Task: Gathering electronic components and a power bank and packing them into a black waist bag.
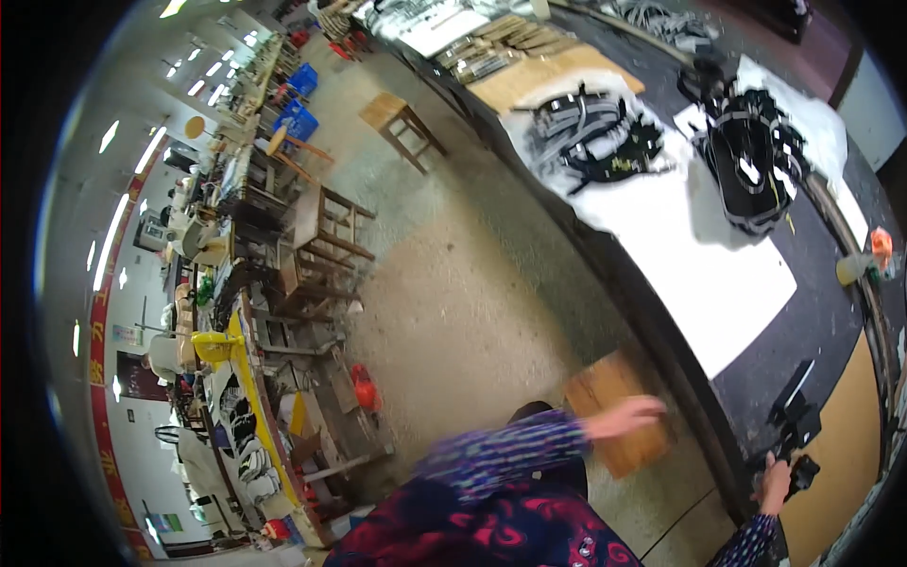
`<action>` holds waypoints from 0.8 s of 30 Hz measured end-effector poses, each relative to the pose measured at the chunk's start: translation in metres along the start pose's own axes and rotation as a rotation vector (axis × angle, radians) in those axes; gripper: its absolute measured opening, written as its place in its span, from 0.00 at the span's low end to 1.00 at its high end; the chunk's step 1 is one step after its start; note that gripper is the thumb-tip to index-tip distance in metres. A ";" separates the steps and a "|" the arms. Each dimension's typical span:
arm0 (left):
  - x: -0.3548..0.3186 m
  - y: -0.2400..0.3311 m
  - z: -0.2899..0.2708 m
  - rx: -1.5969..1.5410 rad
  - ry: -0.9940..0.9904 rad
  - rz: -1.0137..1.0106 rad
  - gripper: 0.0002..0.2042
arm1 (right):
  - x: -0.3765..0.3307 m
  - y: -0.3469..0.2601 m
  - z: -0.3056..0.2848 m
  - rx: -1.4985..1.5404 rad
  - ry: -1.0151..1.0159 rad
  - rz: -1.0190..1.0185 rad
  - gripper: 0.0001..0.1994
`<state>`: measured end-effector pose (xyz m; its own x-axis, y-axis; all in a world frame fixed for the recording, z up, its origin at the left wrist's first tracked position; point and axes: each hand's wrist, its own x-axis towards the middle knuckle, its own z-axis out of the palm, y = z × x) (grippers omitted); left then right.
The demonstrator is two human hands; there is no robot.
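Note:
My left hand (624,418) reaches out from a patterned sleeve above a wooden stool (621,463). Its fingers are stretched and slightly blurred, with nothing visible in them. At the lower right, my right hand (775,484) is at the near end of the dark worktable (756,402). Its fingers are closed around part of a black angular object (795,430); the exact kind is unclear. A pale strip sticks up from this object. Farther along the table lie a black strapped bag-like piece (751,170) and a heap of black and grey straps (605,137), both on white sheeting (709,293).
A tan board (846,444) covers the table's right side, near a small container with an orange top (879,248). Wooden stools (402,118) stand across the aisle. Cluttered workbenches with a yellow lamp-like fixture (215,346) line the left; blue crates (298,123) sit farther off.

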<state>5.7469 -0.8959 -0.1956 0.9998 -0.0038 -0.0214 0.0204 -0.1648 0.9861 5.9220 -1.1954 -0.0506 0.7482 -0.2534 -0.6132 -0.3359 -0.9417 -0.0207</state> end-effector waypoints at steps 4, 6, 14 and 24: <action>-0.125 0.012 -0.190 0.101 0.117 -0.818 0.17 | -0.016 -0.051 0.022 -0.384 0.186 -0.332 0.23; -0.223 -0.019 -0.273 0.057 0.450 -0.987 0.19 | -0.071 -0.166 0.027 -0.393 0.093 -0.615 0.21; -0.221 -0.052 -0.549 0.020 0.879 -0.780 0.11 | -0.155 -0.568 0.217 0.023 -0.474 -1.676 0.18; 0.088 0.017 -0.779 0.270 0.754 -0.608 0.14 | -0.133 -0.895 0.245 1.251 -1.118 -0.612 0.14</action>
<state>5.8410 -0.1309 -0.0526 0.5658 0.7653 -0.3069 0.6201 -0.1497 0.7701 5.9832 -0.2645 -0.1440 0.3938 0.7903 -0.4694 -0.7762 0.0125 -0.6303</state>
